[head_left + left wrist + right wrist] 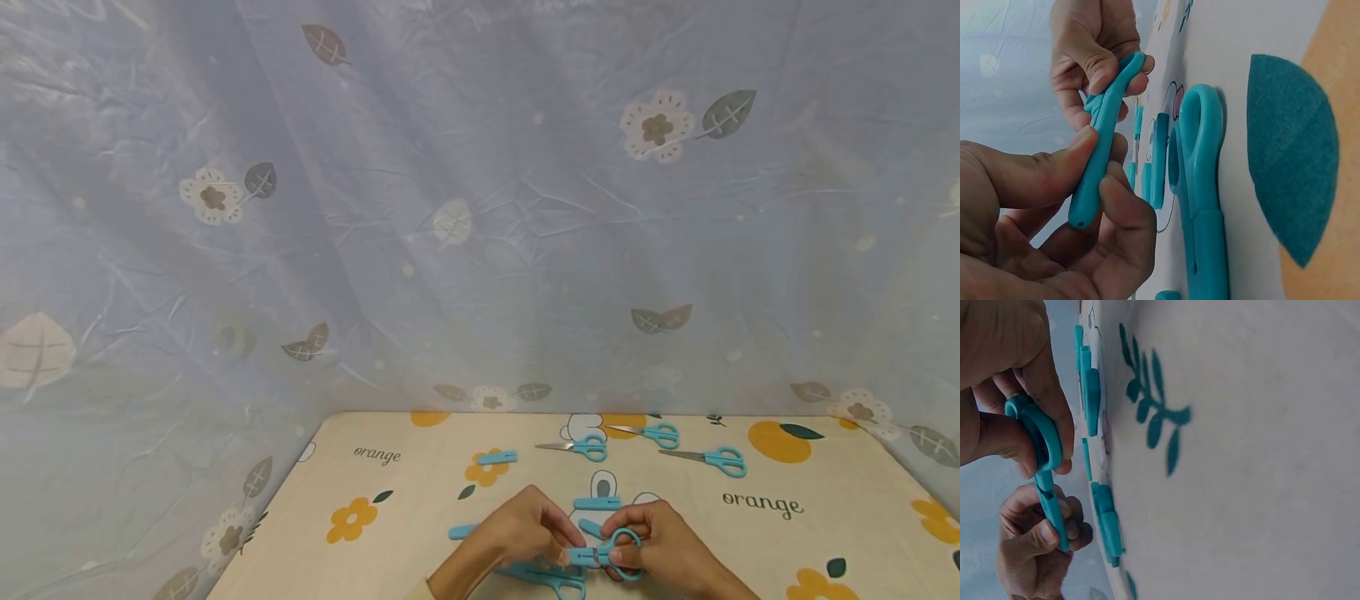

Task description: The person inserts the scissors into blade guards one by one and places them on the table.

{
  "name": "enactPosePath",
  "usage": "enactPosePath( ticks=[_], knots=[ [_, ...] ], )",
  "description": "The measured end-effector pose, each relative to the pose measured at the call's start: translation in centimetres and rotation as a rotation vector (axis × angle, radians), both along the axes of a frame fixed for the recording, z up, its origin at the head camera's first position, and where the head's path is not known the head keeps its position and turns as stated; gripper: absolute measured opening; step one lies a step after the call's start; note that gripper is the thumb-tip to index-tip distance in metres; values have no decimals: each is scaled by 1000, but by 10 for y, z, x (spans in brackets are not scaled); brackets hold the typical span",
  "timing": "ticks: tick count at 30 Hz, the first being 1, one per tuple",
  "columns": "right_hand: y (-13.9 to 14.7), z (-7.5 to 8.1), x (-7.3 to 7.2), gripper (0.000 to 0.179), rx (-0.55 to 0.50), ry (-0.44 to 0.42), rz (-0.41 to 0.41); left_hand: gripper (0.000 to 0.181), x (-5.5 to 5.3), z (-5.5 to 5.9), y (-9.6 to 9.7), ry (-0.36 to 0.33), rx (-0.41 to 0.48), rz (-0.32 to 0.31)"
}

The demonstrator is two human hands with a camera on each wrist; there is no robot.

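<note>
Between both hands is a pair of blue-handled scissors [604, 554] with its blades inside a blue blade cover [580, 557]. My left hand [525, 532] pinches the cover between thumb and fingers. On the other end, my right hand [662, 546] grips the finger loops [1052, 440]. Cover and handle sit nearly end to end; the blades are hidden. Below the left hand lies another pair of covered scissors [1200, 181] on the table, partly hidden in the head view. Loose blue covers [597, 503] lie just beyond the hands, one of them near the right fingertips.
Three pairs of scissors with bare blades lie farther back: one pair [590, 447], a second pair [662, 435] and a third pair [726, 461]. Another loose cover [497, 457] is at the back left. A patterned cloth [405, 517] covers the table; a patterned curtain [480, 275] hangs behind.
</note>
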State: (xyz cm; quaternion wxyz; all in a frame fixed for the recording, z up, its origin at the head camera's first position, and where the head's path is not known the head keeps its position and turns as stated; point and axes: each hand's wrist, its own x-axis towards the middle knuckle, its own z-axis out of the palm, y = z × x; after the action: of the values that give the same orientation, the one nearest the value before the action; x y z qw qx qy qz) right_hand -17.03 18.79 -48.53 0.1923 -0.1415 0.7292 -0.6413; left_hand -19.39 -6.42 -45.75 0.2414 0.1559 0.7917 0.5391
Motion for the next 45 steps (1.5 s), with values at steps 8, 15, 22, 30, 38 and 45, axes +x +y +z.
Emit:
enactPosePath(
  ticks=[8,15,22,30,38,45],
  knots=[
    [0,4,-4,28,-19,-75,-3,31,-2,5,4,69,-28,4],
    [-6,12,-5,26,93,18,-103,31,-7,6,6,72,-16,37],
    [-7,15,-6,27,20,-65,-40,30,-5,7,8,82,-6,29],
    [-7,2,-6,24,43,-40,29,24,-5,3,1,31,-4,-46],
    [-7,-1,-12,23,31,11,159,21,-15,3,-13,-78,45,-141],
    [-4,10,-16,34,38,-46,133,21,-20,5,-19,-58,78,-141]
  ],
)
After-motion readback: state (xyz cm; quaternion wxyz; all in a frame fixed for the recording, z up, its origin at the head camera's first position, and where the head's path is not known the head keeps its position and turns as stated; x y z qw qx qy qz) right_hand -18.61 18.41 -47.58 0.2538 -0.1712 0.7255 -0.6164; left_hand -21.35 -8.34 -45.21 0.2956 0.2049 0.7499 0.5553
